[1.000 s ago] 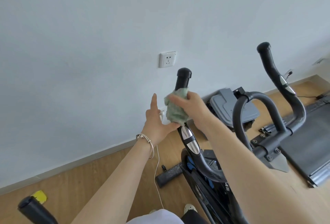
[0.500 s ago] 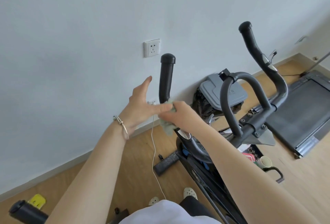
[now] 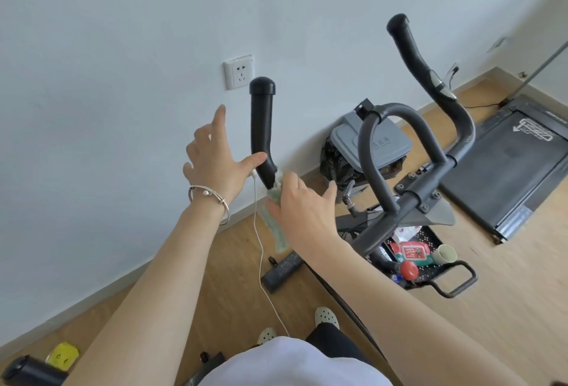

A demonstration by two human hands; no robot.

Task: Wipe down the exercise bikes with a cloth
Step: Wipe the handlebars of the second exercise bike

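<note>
Head view: my left hand (image 3: 215, 167) has its fingers (image 3: 218, 121) spread wide, holding nothing, with the thumb at 9 o'clock of the left handlebar grip (image 3: 261, 127). My right hand (image 3: 304, 210) clasps the green cloth (image 3: 275, 222) against that grip's lower bend. Judgement: this grip is in hand. The loop bar (image 3: 393, 145) and right handlebar (image 3: 430, 78), at 3 o'clock, look left to do. My arms hide the frame, and cleanliness cannot be told.
</note>
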